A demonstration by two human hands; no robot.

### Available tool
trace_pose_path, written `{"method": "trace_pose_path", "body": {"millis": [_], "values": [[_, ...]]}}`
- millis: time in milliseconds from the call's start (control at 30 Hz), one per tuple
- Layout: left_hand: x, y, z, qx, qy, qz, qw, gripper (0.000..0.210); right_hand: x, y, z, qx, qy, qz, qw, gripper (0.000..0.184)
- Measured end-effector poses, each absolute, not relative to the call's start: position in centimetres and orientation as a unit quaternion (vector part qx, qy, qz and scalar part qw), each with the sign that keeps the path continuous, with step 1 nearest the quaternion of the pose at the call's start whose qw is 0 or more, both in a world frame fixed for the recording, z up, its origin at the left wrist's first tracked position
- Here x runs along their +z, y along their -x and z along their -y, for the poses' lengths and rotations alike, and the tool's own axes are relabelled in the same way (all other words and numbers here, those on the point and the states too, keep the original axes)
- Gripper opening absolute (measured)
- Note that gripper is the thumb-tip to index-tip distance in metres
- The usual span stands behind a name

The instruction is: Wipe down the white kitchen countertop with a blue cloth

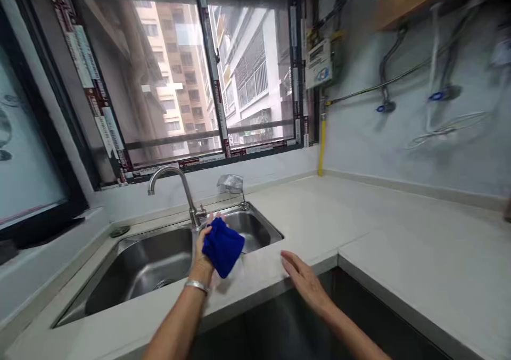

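Observation:
A folded blue cloth [223, 247] rests in my left hand [203, 251], which is closed around its left side over the counter's front strip by the sink. That wrist wears a silver bracelet. My right hand [303, 277] hovers near the counter's front edge, to the right of the cloth and apart from it. Its fingers are stretched out and nothing is in them. Behind the cloth is the steel double-bowl sink [131, 259]; cloth and hand cover part of its divider and right bowl.
A curved steel faucet [170, 171] stands behind the sink. A smaller fitting wrapped in clear plastic [231, 181] rises at its back right. The pale countertop [399, 243] turns a corner to the right. A yellow pipe [321, 147] runs down the wall beside the window.

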State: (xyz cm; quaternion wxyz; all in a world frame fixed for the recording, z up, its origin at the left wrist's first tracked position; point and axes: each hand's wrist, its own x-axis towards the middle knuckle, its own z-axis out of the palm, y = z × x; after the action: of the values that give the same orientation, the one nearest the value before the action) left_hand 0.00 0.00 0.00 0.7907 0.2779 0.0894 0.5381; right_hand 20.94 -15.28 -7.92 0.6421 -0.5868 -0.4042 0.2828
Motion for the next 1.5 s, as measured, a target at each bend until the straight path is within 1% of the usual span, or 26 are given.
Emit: {"method": "trace_pose_path", "body": {"millis": [67,167,233,333,400,467,533,600,667,700,800,867,900,933,1000,1100,1200,1267,1333,1433,1500], "values": [[-1.6,-4.1,2.2,0.518,-0.271,-0.067,0.808,0.060,-6.9,-20.1,16.1,0.367,0.511,0.417,0.656,0.086],[-3.5,-9.3,5.6,0.474,-0.262,-0.023,0.840,0.058,-5.6,-20.2,17.5,0.449,0.443,0.404,0.662,0.077],[-4.0,-11.9,7.4,0.443,-0.255,0.010,0.859,0.057,-5.1,-21.6,18.6,0.457,0.452,0.368,0.672,0.070],[-3.8,-15.0,9.4,0.409,-0.280,-0.034,0.868,0.057,-4.3,-25.4,20.1,0.362,0.529,0.311,0.702,0.060],[-3.4,-16.9,10.5,0.354,-0.317,-0.096,0.875,0.053,-3.7,-28.4,20.9,0.259,0.569,0.322,0.711,0.055],[-3.1,-19.0,11.7,0.281,-0.358,-0.143,0.879,0.051,-3.0,-31.3,21.7,0.137,0.607,0.360,0.695,0.051],[-2.9,-21.3,13.0,0.220,-0.399,-0.174,0.873,0.046,-2.3,-33.9,22.8,0.005,0.654,0.392,0.647,0.046],[-2.8,-23.5,14.2,0.181,-0.443,-0.193,0.856,0.041,-2.0,-36.3,24.4,-0.117,0.687,0.425,0.577,0.043],[-2.6,-25.4,15.2,0.161,-0.486,-0.196,0.836,0.038,-2.1,-38.7,26.3,-0.206,0.700,0.461,0.505,0.041],[-2.6,-26.1,15.4,0.151,-0.508,-0.195,0.825,0.038,-2.3,-40.0,27.2,-0.230,0.706,0.473,0.474,0.040],[-2.9,-27.2,15.2,0.141,-0.579,-0.201,0.778,0.047,-3.4,-44.1,30.1,-0.220,0.750,0.483,0.394,0.034],[-3.3,-27.1,13.9,0.179,-0.620,-0.220,0.731,0.053,-4.2,-46.6,31.8,-0.200,0.801,0.461,0.327,0.030],[-3.5,-26.7,12.9,0.211,-0.637,-0.230,0.705,0.054,-4.6,-47.6,32.5,-0.199,0.828,0.437,0.288,0.029],[-3.6,-26.2,11.6,0.240,-0.651,-0.240,0.679,0.050,-4.9,-48.5,33.2,-0.203,0.853,0.410,0.251,0.029],[-3.8,-24.6,8.7,0.273,-0.676,-0.253,0.637,0.045,-5.4,-49.3,34.2,-0.219,0.880,0.371,0.200,0.030],[-4.0,-21.4,4.2,0.297,-0.716,-0.267,0.572,0.050,-6.1,-48.6,34.5,-0.212,0.864,0.416,0.189,0.032],[-4.7,-18.6,0.8,0.273,-0.763,-0.256,0.527,0.056,-7.2,-46.2,33.9,-0.190,0.827,0.496,0.183,0.032],[-5.3,-17.7,-0.3,0.258,-0.778,-0.250,0.515,0.056,-7.8,-44.6,33.2,-0.203,0.827,0.497,0.171,0.036],[-5.7,-17.6,-0.5,0.242,-0.813,-0.246,0.469,0.052,-8.0,-43.5,32.5,-0.218,0.846,0.462,0.156,0.038],[-5.6,-18.0,-0.1,0.214,-0.866,-0.242,0.383,0.048,-7.5,-43.1,31.7,-0.203,0.876,0.423,0.114,0.026],[-5.3,-18.3,0.1,0.206,-0.870,-0.242,0.376,0.047,-6.9,-43.3,31.4,-0.181,0.881,0.429,0.086,0.019]]}}
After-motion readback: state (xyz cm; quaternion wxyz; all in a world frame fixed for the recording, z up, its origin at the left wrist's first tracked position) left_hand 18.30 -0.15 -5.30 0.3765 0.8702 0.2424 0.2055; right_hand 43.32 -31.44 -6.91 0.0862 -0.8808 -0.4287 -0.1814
